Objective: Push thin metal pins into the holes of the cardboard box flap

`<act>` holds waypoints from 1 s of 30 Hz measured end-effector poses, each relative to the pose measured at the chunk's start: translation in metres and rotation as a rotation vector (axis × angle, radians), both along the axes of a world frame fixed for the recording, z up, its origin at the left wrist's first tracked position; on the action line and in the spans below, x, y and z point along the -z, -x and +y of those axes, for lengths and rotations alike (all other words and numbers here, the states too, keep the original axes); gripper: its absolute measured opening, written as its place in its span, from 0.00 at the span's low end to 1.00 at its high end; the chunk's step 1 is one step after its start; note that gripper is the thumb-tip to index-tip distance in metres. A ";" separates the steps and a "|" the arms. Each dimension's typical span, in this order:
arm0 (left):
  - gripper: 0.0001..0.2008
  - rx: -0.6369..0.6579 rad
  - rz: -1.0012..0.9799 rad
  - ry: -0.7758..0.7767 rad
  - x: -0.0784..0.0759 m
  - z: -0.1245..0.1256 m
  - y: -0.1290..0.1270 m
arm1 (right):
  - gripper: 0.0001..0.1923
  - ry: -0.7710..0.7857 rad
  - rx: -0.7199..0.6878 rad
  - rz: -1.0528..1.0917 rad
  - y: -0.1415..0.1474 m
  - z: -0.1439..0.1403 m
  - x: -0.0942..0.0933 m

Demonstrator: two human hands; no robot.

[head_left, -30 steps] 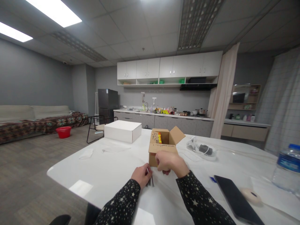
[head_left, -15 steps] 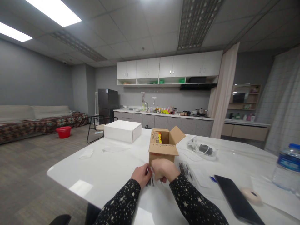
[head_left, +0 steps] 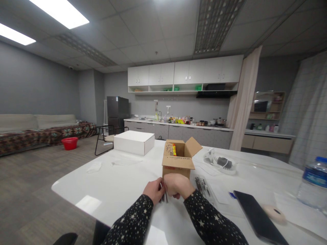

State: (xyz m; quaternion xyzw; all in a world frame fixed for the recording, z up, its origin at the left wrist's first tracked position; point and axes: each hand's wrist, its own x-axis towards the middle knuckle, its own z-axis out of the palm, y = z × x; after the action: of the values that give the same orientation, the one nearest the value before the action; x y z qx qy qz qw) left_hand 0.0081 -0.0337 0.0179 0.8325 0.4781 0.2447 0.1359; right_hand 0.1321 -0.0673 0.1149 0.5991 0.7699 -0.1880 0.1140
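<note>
I see a small bundle of thin dark pins [head_left: 163, 196] pinched in my left hand [head_left: 154, 190], low over the white tabletop [head_left: 120, 183]. My right hand [head_left: 176, 185] is curled closed against it, fingertips at the same bundle. Just behind stands an open cardboard box [head_left: 178, 159]; a clear packet [head_left: 203, 185] lies to the right.

Both forearms are covered by long sleeves of dark, near-black knit fabric printed with small pale stars of varying size scattered irregularly over the whole surface. Each sleeve ends in a plain close-fitting cuff at the wrist, leaving the bare left hand [head_left: 154, 190] and the bare right hand [head_left: 176, 185] uncovered; no rings, watch or gloves are visible on either. The star print is identical on both sleeves, and the fabric shows soft folds along its length.
</note>
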 end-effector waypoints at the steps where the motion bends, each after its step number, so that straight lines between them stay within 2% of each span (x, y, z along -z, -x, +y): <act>1: 0.10 0.003 -0.002 0.000 0.000 0.000 0.000 | 0.08 0.034 0.007 -0.013 0.000 0.001 0.000; 4: 0.10 0.000 -0.009 0.008 0.002 0.001 0.002 | 0.03 0.134 0.014 -0.012 0.002 0.004 0.001; 14: 0.08 -0.018 0.006 0.039 -0.002 -0.002 0.002 | 0.03 0.203 -0.031 -0.076 0.001 0.014 0.012; 22: 0.05 -0.020 0.026 0.014 0.002 0.001 0.003 | 0.02 0.287 -0.022 -0.055 0.001 0.018 0.014; 30: 0.07 -0.023 0.034 0.023 0.000 0.000 0.003 | 0.03 0.213 -0.021 -0.020 -0.004 0.015 0.007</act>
State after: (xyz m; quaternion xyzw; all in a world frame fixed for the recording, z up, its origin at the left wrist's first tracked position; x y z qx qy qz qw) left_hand 0.0053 -0.0336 0.0178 0.8293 0.4928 0.2267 0.1345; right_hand 0.1361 -0.0525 0.1075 0.5772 0.7507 -0.2616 0.1868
